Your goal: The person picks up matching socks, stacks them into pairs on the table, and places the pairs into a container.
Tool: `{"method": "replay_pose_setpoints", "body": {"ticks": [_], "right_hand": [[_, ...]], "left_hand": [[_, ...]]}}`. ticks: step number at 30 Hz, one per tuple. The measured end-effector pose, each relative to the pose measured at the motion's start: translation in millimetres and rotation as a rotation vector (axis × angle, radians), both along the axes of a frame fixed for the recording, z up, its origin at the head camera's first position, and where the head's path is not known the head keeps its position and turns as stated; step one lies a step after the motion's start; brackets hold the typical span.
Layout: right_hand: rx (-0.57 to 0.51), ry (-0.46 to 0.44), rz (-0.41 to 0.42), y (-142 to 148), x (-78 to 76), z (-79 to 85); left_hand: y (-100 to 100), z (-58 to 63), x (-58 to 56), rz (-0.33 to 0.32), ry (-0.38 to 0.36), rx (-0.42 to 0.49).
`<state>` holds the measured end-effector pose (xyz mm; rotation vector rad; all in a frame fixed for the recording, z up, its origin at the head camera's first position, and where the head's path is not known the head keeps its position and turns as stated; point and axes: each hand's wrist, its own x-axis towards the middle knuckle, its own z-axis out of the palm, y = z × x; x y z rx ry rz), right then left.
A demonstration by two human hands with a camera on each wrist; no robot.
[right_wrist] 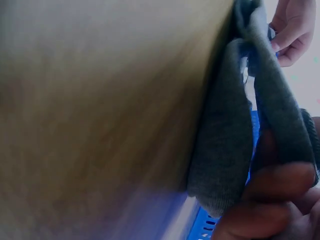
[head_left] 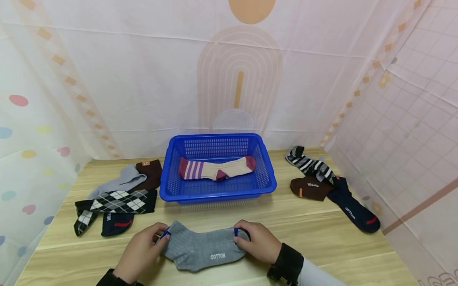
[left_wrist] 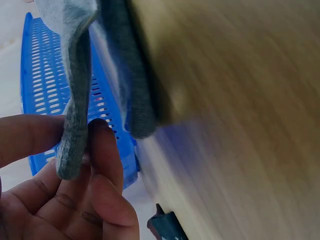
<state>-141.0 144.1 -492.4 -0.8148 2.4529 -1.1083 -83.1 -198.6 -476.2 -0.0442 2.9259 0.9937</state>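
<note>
Low over the near side of the table, both hands hold a grey ankle sock marked COTTON, with blue trim at its ends. My left hand pinches its left end between thumb and fingers. At the toe, my right hand grips the other end with the thumb in front. Beside the pinched grey fabric in the left wrist view hangs a second grey fold. Two grey layers, one of them a sock part, stand apart in the right wrist view.
Behind the hands stands a blue basket containing a cream, maroon and purple sock. To its left lie an argyle sock, a light grey sock, brown and navy ones. Striped, brown and navy socks lie at right.
</note>
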Motion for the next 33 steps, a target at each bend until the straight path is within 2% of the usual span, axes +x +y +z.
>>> {"method": "replay_pose_setpoints", "body": {"ticks": [7, 13, 18, 25, 33], "right_hand": [[0.124, 0.095, -0.035, -1.8, -1.5, 1.5], [0.2, 0.135, -0.069, -1.8, -2.8, 3.0], [0.215, 0.14, -0.111, 0.2, -3.4, 3.4], [0.218, 0.237, -0.101, 7.3, -6.3, 2.3], [0.171, 0.257, -0.115, 7.4, -7.7, 3.4]], "left_hand": [[0.3, -5.6, -7.5, -0.011, -0.072, -0.027], [0.8, -7.7, -8.9, -0.02, -0.045, -0.051], [-0.4, -9.0, -10.9, -0.016, -0.056, -0.064], [-3.5, -9.2, -11.1, -0.017, -0.082, -0.063], [-1.9, -8.4, -8.4, -0.018, -0.07, -0.061]]}}
